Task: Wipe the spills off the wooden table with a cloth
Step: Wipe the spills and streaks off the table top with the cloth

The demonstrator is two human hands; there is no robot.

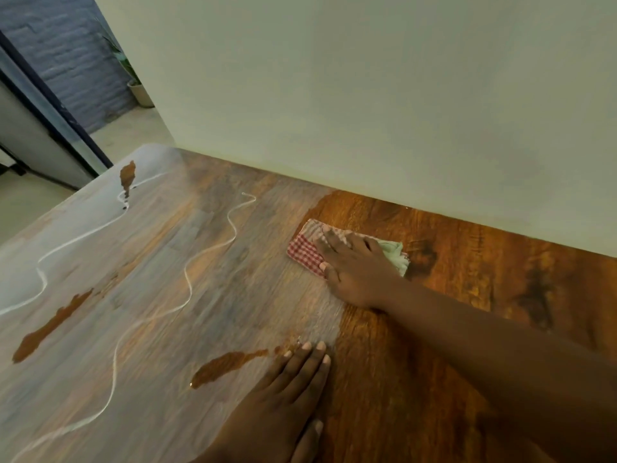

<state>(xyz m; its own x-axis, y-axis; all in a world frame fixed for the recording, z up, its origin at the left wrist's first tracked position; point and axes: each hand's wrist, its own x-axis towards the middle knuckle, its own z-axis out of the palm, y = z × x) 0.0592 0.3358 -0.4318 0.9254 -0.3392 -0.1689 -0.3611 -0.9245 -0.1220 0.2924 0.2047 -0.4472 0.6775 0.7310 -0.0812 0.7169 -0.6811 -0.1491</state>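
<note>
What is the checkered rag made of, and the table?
Cloth: looks like woven cotton, matte, with a red-and-white check and a frayed pale edge. Table: looks like wood, or a wood-look laminate, judging by its brown grain and dark knots; the glossy sheen suggests a smooth finish.

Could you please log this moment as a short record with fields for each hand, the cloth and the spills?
right hand: pressing flat on the cloth
cloth: red-checked, folded, near the wall
left hand: flat on the wooden table, fingers straight
spills: several patches remain, left of the cloth; nearest touches the left fingertips
</note>
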